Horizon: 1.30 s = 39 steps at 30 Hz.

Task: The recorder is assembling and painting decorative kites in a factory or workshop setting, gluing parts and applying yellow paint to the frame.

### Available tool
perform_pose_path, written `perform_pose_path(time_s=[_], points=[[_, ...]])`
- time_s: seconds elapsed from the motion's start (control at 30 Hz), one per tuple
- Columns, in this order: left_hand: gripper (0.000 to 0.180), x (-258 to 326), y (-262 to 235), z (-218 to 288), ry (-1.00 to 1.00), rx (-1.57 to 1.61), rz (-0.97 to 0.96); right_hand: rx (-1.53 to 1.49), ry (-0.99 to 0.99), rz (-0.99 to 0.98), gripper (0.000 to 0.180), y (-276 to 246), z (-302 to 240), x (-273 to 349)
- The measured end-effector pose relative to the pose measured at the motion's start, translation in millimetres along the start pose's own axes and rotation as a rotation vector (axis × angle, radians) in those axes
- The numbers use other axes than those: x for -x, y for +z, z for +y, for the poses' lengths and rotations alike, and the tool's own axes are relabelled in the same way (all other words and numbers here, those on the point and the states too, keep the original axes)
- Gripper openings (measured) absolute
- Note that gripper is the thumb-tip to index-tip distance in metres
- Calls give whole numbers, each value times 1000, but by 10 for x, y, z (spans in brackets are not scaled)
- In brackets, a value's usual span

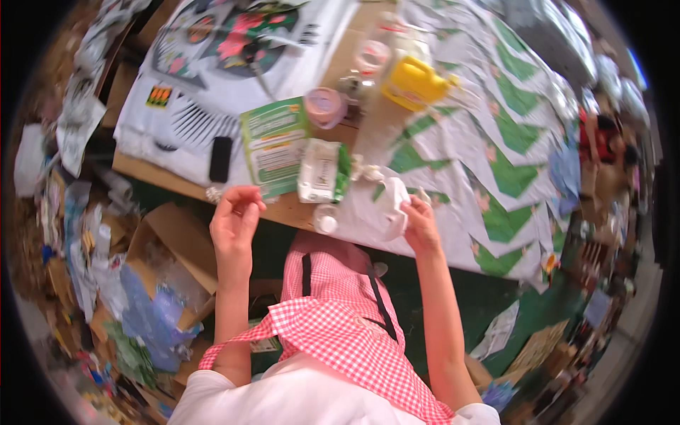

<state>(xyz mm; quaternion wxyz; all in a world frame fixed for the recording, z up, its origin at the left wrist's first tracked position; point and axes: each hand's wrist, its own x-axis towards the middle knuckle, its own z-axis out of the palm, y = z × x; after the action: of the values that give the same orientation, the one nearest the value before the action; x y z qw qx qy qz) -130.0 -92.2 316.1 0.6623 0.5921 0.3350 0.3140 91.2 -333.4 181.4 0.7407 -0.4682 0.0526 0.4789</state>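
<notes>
Pinching a limp white wipe (395, 209) between thumb and fingers, the right hand (423, 225) is over the near edge of the white cloth with green zigzags (513, 170), and my main worry is what that wipe could catch. It dangles from one corner, so its free end is what I would watch: a sweep to the left could snag the crumpled white scraps (370, 171) just beyond it, or brush the small round white tub (326, 218). That tub sits right at the near edge of the table, so I judge that even a light knock could send it to the green floor (453, 304).

The left hand (236, 219) is near the table's edge, close to the green leaflet (273, 152) and the black phone (219, 160). Its thumb and forefinger are drawn toward each other; blur keeps me from telling whether they pinch anything. A careless reach could slide the leaflet, and it might push the white packet (319, 170) beside it toward the tub. Farther off, the yellow jug (414, 83) stands out of easy harm, though a tug on the loose cloth might unsettle it.
</notes>
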Motion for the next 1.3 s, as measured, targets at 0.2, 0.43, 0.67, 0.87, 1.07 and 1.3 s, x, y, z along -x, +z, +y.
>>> perform_pose_path(time_s=[0.2, 0.43, 0.67, 0.87, 1.07, 1.3], points=[[23, 1184, 1784, -202, 40, -260, -661, -9, -263, 54, 17, -343, -244, 1589], [13, 2857, 3246, -737, -22, -318, -1029, 127, -490, 297, 15, -1744, -228, 3386], [13, 3887, 4491, -1261, -290, -155, -1203, 162, -640, 725, 13, -3020, -196, 4492], [15, 4085, 5508, -1896, -409, -132, -1143, -56, -581, 938, 12, -4190, -105, 5008], [24, 3838, 6789, -2722, -489, -236, -864, -166, -425, 1086, 12, -5410, -384, 5585], [20, 3931, 8336, -3654, -525, -374, -782, -101, -11, 1244, 9, -7080, 319, 6875]])
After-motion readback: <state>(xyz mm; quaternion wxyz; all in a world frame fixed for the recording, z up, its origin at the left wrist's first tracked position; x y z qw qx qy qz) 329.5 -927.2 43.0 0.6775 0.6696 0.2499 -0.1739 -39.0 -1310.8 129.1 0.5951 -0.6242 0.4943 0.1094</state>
